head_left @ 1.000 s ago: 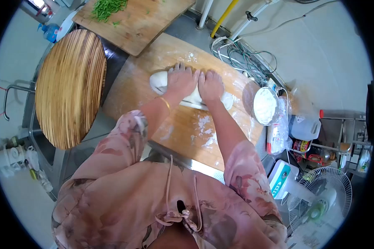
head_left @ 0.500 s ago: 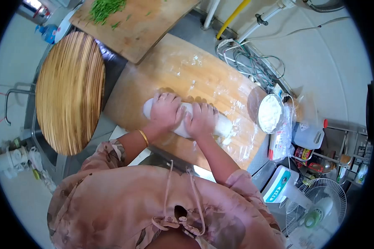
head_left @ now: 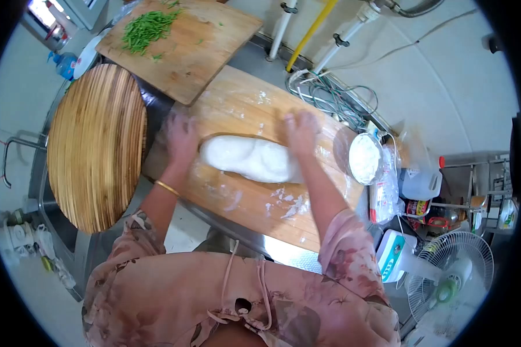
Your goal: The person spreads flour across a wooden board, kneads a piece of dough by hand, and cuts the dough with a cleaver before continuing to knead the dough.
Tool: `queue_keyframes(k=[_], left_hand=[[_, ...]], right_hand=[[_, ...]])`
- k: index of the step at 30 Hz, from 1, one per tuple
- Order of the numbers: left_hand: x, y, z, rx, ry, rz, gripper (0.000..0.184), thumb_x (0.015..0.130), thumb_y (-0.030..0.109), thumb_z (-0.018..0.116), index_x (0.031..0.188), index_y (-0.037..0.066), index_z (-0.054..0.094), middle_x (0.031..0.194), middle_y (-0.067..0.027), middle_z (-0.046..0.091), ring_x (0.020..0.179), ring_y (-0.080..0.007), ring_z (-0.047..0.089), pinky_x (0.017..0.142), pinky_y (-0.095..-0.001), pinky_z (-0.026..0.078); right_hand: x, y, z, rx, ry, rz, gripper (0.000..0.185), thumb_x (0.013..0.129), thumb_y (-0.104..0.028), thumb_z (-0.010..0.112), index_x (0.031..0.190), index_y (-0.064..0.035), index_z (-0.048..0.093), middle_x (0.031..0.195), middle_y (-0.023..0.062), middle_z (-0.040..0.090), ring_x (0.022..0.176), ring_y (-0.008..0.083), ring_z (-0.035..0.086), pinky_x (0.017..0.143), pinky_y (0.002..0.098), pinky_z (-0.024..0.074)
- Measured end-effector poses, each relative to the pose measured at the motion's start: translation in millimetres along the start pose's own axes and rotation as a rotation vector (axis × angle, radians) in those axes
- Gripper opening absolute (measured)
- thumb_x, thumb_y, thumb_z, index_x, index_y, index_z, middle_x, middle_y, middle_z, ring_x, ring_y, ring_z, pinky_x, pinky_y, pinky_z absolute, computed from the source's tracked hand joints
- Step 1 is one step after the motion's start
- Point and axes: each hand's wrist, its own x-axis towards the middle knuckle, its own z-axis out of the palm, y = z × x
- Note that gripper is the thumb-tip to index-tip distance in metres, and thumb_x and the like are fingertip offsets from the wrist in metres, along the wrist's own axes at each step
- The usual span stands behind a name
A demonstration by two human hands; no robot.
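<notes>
Head view: one floured wooden board [head_left: 249, 199]; on it, one thick white dough log [head_left: 249, 158] is laid crosswise. Left hand [head_left: 181, 136], blurred, is placed just beside the log's left end; right hand [head_left: 301, 130] is held near its right end, likewise blurred. Finger spread cannot be told for either. Bowl of flour [head_left: 380, 168] is placed rightward. Beyond, chopped greens [head_left: 149, 30] are heaped on a cutting board [head_left: 205, 63].
</notes>
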Motion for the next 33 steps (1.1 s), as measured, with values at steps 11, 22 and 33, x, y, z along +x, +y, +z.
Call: queue_keyframes(k=[11, 22, 33], left_hand=[[-21, -46, -23, 0.39, -0.02, -0.227, 0.07, 0.09, 0.052, 0.051, 0.14, 0.004, 0.043, 0.145, -0.0237, 0.038, 0.134, -0.0429, 0.033, 0.109, -0.0548, 0.027], [-85, -60, -35, 0.288, 0.009, -0.12, 0.071, 0.086, 0.046, 0.061, 0.138, 0.002, 0.042, 0.146, -0.0206, 0.038, 0.136, -0.0389, 0.031, 0.111, -0.0549, 0.022], [-69, 75, -43, 0.064, -0.978, 0.705, 0.097, 0.056, 0.045, 0.086, 0.136, 0.006, 0.047, 0.133, -0.0194, 0.049, 0.124, -0.0377, 0.045, 0.103, -0.0457, 0.037]], right_hand=[[33, 14, -50, -0.396, -0.147, 0.158, 0.077, 0.089, -0.064, 0.043, 0.14, -0.0069, 0.042, 0.144, 0.0194, 0.039, 0.138, 0.0352, 0.031, 0.113, 0.0543, 0.016], [-8, 15, -52, -0.33, -0.207, 0.098, 0.08, 0.09, -0.063, 0.044, 0.143, -0.0041, 0.038, 0.149, 0.0221, 0.032, 0.14, 0.0383, 0.026, 0.114, 0.0548, 0.0142], [-139, -55, -92, -0.147, -0.685, -0.103, 0.061, 0.08, -0.046, 0.067, 0.127, -0.0091, 0.054, 0.134, 0.019, 0.048, 0.125, 0.0362, 0.043, 0.102, 0.053, 0.032]])
